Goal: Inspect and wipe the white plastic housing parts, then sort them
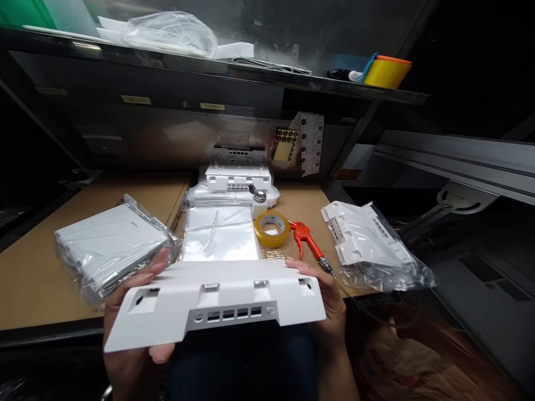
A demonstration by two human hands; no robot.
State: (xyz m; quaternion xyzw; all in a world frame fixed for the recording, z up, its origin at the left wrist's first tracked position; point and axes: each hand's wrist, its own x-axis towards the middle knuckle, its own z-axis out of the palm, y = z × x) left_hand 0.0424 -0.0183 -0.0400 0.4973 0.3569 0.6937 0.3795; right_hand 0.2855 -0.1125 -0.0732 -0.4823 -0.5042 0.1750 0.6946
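Note:
A white plastic housing, with several square port openings along its near edge, is held level between my two hands above the table's front edge. My left hand grips its left end, with one fingertip showing below it. Around the right end closes my right hand, the fingers resting on top. Just beyond the housing lies a stack of clear plastic bags. A roll of yellowish tape and an orange air blow gun lie to the right of the bags.
Bagged white housings sit at left and right on the cardboard-covered table. More housings are stacked at the back beside a small dispenser bottle. Overhead runs a metal shelf; a grey metal beam juts in from the right.

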